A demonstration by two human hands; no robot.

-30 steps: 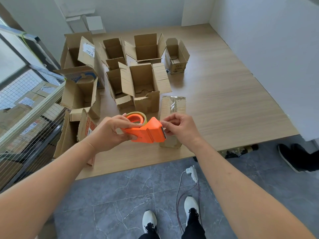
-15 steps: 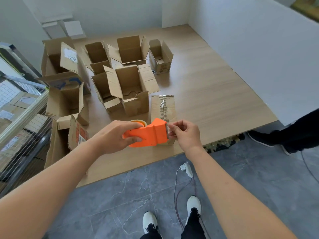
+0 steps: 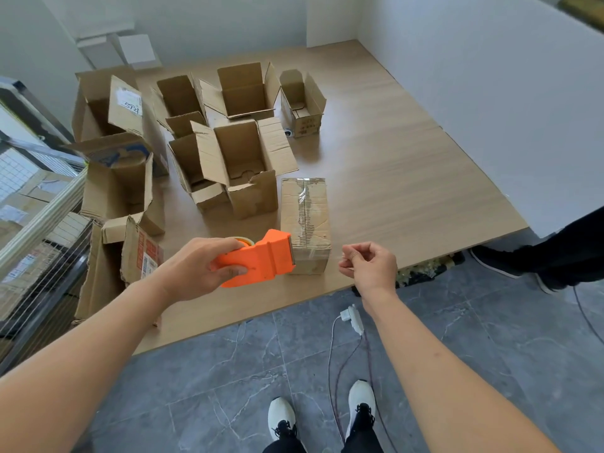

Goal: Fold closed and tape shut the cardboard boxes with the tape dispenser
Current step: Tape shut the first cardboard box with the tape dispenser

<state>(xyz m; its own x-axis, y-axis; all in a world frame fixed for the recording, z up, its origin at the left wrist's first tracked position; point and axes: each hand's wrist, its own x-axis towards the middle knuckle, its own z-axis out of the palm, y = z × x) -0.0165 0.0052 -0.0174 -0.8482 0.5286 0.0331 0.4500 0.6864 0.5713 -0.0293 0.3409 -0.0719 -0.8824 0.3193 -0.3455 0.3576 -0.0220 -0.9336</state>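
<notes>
- The left hand (image 3: 192, 269) holds the bright orange plastic tape dispenser (image 3: 258, 259) in the air, just over the near edge of the light wooden counter (image 3: 392, 178). Its grip is wrapped round the body, thumb under and fingers over the top, so the toothed end points to the right.
- The right hand (image 3: 369, 266) is off to the right of that end, apart from it. Its finger and thumb are pressed together in a narrow grip. It looks like it is pinching the loose end of clear tape and drawing it out, but the tape is too thin to see well.
- The closed brown cardboard box with clear tape along its top seam (image 3: 305, 220) sits on the counter just behind the dispenser. It looks done.
- The tall open brown cardboard box with flaps standing up (image 3: 243, 168) is just to the left of the taped one. It is probably next, since its flaps are not yet folded.
- More open cardboard boxes stand behind and to the left, like the small open cardboard box at the back right (image 3: 302, 106). Most of the job is still to do.
- A white plug on a thin cable (image 3: 353, 318) hangs below the counter edge over the grey tiled floor (image 3: 228, 371).
</notes>
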